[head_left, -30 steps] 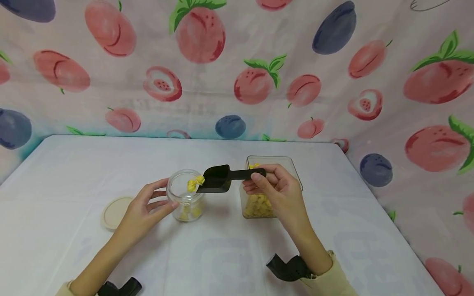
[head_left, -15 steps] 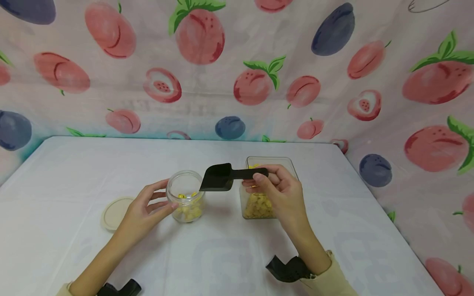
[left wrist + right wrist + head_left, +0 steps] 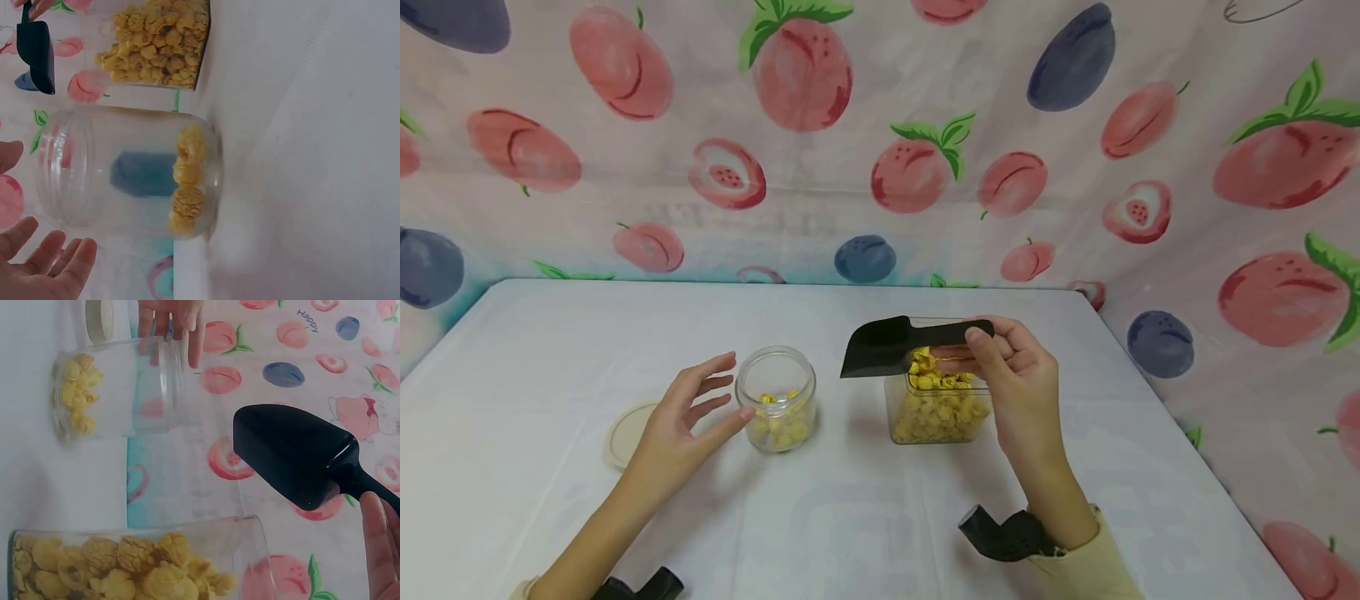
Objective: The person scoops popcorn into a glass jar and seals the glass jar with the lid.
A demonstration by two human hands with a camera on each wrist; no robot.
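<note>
Few yellow snacks (image 3: 778, 429) in jar (image 3: 775, 398), square tub (image 3: 937, 408) heaped; left hand (image 3: 683, 427) spread, right hand (image 3: 1024, 387) pinching scoop (image 3: 887, 346)

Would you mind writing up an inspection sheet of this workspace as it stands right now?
Surface: table under a plain white cloth.
Job's things: round glass jar, upright, open, a few yellow snack pieces at the bottom; square clear container well filled with the same pieces; black scoop above that container.
Clutter: beige lid lying flat, left of the jar.
Hands: left hand beside the jar, fingers straight, thumb at the glass; right hand pinches the scoop's handle.
Cables: nothing seen.
Surroundings: fruit-print cloth behind and to the right; black wrist mounts on both arms.
</note>
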